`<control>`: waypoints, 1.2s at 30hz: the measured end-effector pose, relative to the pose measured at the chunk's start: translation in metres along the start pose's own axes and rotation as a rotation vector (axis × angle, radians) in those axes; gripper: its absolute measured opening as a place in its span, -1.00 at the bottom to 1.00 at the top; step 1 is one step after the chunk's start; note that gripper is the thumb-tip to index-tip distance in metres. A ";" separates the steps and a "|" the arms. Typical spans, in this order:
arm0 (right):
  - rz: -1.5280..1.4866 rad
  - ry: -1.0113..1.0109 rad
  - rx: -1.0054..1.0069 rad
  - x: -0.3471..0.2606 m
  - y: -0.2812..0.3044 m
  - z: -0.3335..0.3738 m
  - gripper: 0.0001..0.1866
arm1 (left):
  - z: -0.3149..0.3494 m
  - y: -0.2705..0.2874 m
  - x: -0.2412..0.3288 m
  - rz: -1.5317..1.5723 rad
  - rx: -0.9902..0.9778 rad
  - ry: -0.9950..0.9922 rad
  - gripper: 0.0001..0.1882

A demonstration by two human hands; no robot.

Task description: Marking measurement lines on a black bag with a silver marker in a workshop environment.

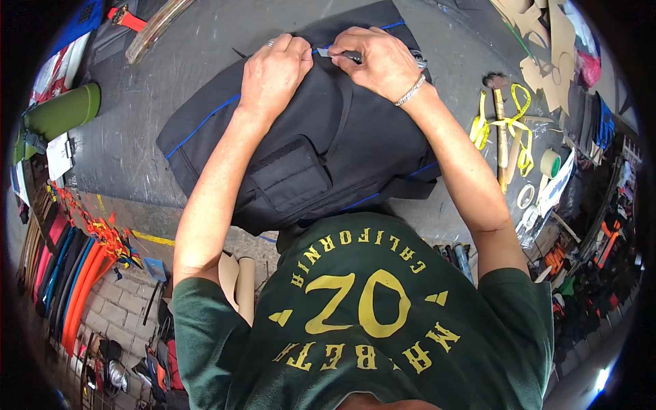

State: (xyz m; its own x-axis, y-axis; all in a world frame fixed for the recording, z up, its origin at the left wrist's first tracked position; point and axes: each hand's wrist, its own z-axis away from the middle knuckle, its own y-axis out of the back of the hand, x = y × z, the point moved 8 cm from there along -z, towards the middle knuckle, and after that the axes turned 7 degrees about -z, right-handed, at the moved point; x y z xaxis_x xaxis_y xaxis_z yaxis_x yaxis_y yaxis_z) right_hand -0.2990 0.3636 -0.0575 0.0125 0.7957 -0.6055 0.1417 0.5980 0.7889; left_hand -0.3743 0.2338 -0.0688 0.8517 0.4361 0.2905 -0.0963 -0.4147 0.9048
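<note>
A black fabric bag [383, 130] with blue piping and a flapped pocket [290, 174] lies on the dark worktable in front of me. My left hand [277, 75] is closed on the bag's far edge, pinching the black fabric beside the blue piping. Just to its right, my right hand [379, 61] is closed around a small cutter [326, 52]. The cutter's silver tip points left along the blue-piped seam, close to my left fingers. Most of its body is hidden in my right hand. A loose curved fold of fabric hangs below both hands.
Right of the bag lie a hammer [501, 130], a yellow measuring tape [523, 102] and tape rolls [550, 164]. Cardboard pieces [547, 61] cover the far right. At left are a green roll [61, 116], a red-handled tool [128, 19] and racked colourful rolls [75, 287].
</note>
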 end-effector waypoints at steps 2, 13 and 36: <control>0.023 -0.020 -0.005 0.000 0.000 0.000 -0.85 | 0.002 0.000 -0.003 -0.040 0.043 0.051 -0.87; 0.007 -0.076 0.019 -0.003 -0.001 0.002 -0.86 | 0.009 -0.006 -0.005 0.025 0.157 -0.017 -0.86; -0.065 -0.221 0.220 0.022 0.016 0.025 -0.79 | -0.013 0.004 0.008 0.050 -0.019 -0.146 -0.81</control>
State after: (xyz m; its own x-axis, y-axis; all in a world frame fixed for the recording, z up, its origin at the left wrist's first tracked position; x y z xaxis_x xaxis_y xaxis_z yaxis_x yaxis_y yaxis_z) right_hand -0.2718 0.3889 -0.0608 0.2077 0.7021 -0.6811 0.3595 0.5928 0.7207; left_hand -0.3744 0.2461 -0.0593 0.9113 0.2939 0.2883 -0.1491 -0.4171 0.8966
